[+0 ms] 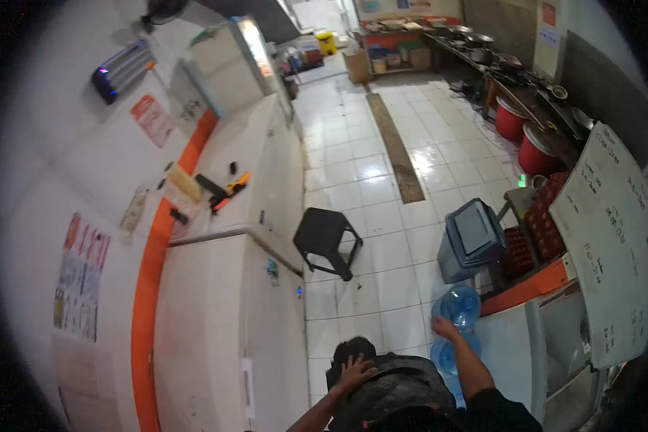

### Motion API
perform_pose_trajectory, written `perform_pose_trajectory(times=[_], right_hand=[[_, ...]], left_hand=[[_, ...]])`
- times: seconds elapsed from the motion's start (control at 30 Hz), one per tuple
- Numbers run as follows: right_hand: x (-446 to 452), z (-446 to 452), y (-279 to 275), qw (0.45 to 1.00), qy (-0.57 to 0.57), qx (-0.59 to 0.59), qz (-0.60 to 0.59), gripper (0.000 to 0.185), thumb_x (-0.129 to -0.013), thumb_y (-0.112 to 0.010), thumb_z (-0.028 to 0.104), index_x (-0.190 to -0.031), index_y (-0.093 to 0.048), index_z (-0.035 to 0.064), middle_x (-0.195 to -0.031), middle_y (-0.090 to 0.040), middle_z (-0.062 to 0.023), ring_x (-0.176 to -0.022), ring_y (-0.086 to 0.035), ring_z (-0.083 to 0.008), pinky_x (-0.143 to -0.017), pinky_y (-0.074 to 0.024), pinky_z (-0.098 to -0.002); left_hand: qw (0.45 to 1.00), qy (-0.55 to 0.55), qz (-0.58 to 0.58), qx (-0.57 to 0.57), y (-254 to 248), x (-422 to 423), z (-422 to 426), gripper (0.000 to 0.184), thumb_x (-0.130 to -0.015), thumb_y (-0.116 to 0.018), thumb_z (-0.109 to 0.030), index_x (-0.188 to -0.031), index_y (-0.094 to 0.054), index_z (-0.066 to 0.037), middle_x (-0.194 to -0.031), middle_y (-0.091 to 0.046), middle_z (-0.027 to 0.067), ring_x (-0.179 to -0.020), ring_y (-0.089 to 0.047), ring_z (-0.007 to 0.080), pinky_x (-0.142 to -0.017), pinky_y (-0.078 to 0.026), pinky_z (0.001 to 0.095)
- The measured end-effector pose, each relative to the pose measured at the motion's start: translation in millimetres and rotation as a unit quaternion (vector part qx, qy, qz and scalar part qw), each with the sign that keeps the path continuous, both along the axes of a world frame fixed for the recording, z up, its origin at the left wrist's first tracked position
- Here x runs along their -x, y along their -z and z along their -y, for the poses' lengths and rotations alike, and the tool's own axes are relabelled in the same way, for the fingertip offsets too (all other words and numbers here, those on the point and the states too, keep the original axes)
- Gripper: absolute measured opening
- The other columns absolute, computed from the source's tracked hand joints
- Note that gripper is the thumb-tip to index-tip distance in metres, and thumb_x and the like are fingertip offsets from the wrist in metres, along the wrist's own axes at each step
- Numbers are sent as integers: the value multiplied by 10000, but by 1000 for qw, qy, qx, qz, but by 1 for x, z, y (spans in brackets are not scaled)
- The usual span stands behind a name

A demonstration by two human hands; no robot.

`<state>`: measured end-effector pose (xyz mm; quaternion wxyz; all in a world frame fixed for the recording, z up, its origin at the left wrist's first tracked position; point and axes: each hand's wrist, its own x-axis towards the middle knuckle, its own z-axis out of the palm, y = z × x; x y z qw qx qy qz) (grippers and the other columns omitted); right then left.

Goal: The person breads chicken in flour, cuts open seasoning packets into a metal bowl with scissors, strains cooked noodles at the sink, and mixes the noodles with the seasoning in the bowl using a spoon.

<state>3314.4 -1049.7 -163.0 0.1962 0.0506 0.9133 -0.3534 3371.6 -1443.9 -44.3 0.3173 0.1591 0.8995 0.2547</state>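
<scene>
My left hand [356,373] lies on my dark-clothed knee, fingers spread and holding nothing. Over on the right, my right hand [445,327] has its fingers curled in, and whether anything is inside them is hidden. It is in front of two clear blue water jugs: the farther jug [462,304] is just beyond it, and the nearer jug [445,354] is partly covered by my forearm. I cannot tell whether the hand touches either one.
A black stool [328,241] stands ahead on the white tiles. White chest freezers [201,309] line the left. On the right are a grey lidded bin [471,241], a handwritten whiteboard [612,245] and red buckets [536,151]. Pots sit on the far-right counter [507,79].
</scene>
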Motion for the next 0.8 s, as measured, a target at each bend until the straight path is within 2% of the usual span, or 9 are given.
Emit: perform_pose_trajectory(times=[0.13,0.27,0.33,0.43,0.57,0.6,0.63,0.67,0.8], right_hand=[[208,25,-109,941,129,312,-14,382,-837,-559,187,-1168,-535,-3,-931,-637,-122,-792,-608,-150,-703,-496,-297],[336,-21,-81,970,77,228,-37,402,-851,-558,180,-1205,-502,-3,-973,-626,-119,-790,-606,-153,-701,-498,-302],[354,-54,-70,905,309,293,25,407,-845,-566,167,-1211,-498,2,-974,-628,-97,-758,-606,-163,-695,-501,-310],[312,-115,-25,952,289,62,80,467,-786,-647,221,-1187,-528,14,-926,-642,-103,-816,-603,-209,-701,-497,-351],[224,-160,27,904,347,-26,250,377,-718,-674,227,-1049,-628,55,-1058,-607,-152,-978,-571,-291,-897,-407,-442],[182,-163,62,920,339,-58,185,408,-731,-659,274,-1071,-599,55,-1112,-572,-167,-990,-558,-325,-856,-424,-463],[141,-166,97,932,328,-96,121,443,-745,-645,320,-1093,-569,56,-1165,-537,-181,-1002,-546,-359,-814,-441,-484],[129,-170,140,883,54,-249,393,515,-768,-611,393,-1135,-533,40,-1227,-486,-194,-1039,-531,-349,-839,-425,-505],[165,-174,121,915,235,-10,327,420,-831,-532,386,-1085,-557,53,-1140,-516,-158,-961,-532,-297,-808,-430,-452]], left_hand=[[983,81,-18,-166,61,93,20,415,-877,-483,-359,-1242,-502,-163,-1392,-280,127,-1278,-170,436,-953,-223,635],[984,38,149,-87,62,174,72,388,-872,-498,-352,-1193,-530,-136,-1252,-395,133,-1141,-314,398,-885,-307,560],[976,43,212,-41,49,226,110,376,-869,-506,-348,-1168,-544,-123,-1182,-453,136,-1073,-386,379,-851,-349,522],[955,165,248,2,36,359,109,361,-865,-517,-342,-1131,-565,-103,-1077,-540,141,-970,-493,350,-800,-412,465],[918,395,38,11,-7,607,-61,390,-860,-513,-361,-1103,-567,-61,-886,-630,177,-764,-595,355,-672,-472,447],[900,392,-43,-185,-9,666,-110,429,-863,-489,-427,-1065,-588,-62,-845,-632,187,-741,-586,369,-680,-467,431],[945,323,38,34,-84,716,-190,434,-882,-467,-431,-990,-626,-42,-861,-644,172,-772,-607,330,-703,-472,393],[969,228,93,2,-132,752,-245,399,-903,-462,-375,-880,-644,-20,-844,-653,157,-775,-617,296,-707,-472,370],[920,274,-69,-273,-109,908,-376,245,-888,-467,-120,-1075,-586,-16,-949,-658,115,-851,-621,239,-768,-463,338]])
